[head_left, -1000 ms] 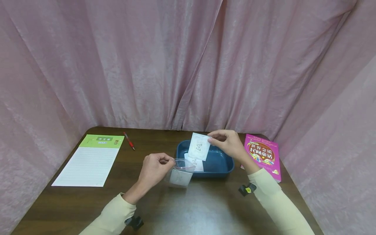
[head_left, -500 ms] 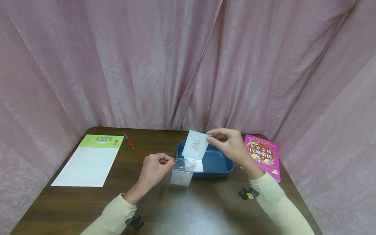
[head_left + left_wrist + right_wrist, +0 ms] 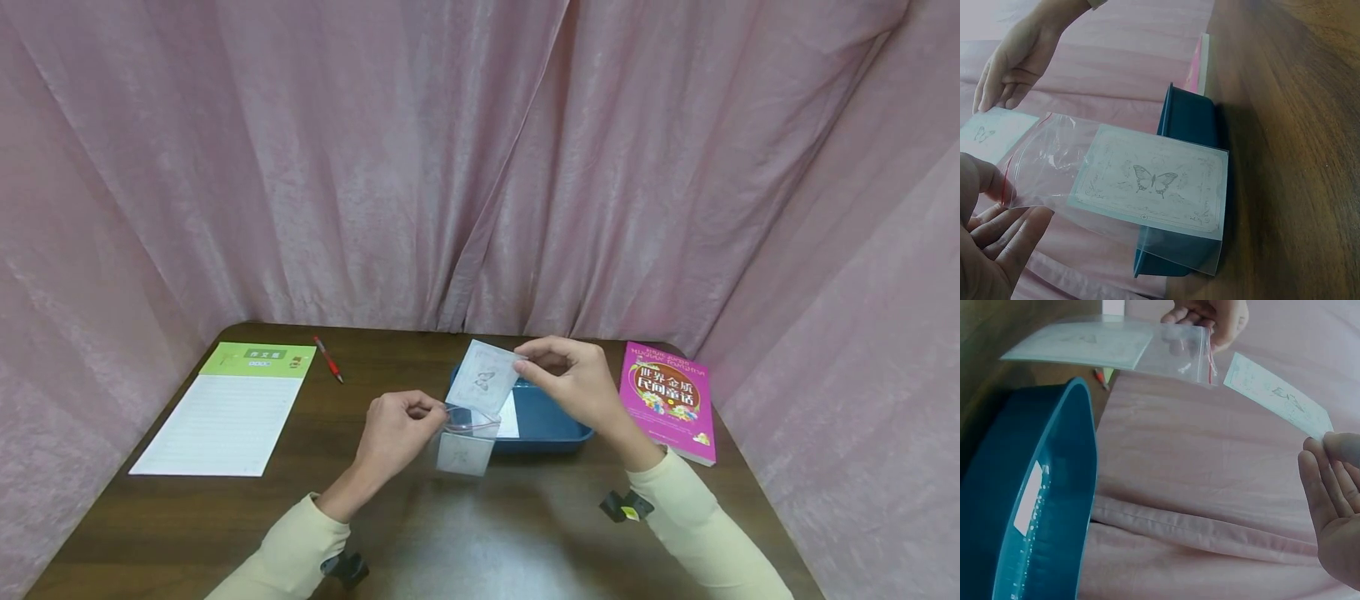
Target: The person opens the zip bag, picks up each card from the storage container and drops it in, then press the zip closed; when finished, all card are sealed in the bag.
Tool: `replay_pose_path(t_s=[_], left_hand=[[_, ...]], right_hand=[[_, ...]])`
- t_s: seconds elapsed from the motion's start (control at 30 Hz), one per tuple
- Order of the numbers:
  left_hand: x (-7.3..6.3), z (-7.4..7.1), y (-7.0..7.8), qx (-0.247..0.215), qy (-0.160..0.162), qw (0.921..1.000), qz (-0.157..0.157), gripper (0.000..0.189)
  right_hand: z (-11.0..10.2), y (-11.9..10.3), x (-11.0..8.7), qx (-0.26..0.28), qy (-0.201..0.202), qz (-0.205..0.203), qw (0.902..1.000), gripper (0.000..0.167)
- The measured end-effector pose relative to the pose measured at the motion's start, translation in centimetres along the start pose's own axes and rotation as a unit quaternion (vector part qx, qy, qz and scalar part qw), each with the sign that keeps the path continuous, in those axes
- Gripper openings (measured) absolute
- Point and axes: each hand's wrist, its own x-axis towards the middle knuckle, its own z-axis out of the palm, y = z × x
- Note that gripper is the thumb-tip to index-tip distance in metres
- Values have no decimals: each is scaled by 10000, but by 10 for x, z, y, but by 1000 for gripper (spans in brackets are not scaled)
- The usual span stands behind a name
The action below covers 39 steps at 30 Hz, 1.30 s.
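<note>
**Light, thin, easily creased**

Pinching the card (image 3: 484, 377) by a corner with the right hand (image 3: 573, 385), tilted in the air just beside the mouth of the bag (image 3: 1054, 153). Pinching that mouth at one side with the left hand (image 3: 399, 429); a second card (image 3: 1154, 181) inside. Expect little weight and fair stiffness from the card; take by a corner or edge to avoid creasing. Expect a soft, slippery bag; hold near the mouth.
</note>
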Motion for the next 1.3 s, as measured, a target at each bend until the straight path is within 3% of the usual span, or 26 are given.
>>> replay_pose_path(t_s=[0.43,0.77,1.0,1.3], left_hand=[[-1,1,3,-13,-17,10000,-85,8],[0,1,2,-35,26,10000,-37,9],[1,3,2,58,153,9999,-11,10],[-1,2,4,64,148,9998,-92,10]], right_hand=[[5,4,-6,-193,-14,6,9998,16],[5,-26,-8,-302,-130,49,9994,15],[13,5,-11,-333,-135,-187,9992,15],[20,16,-15,-114,-393,-324,9986,11]])
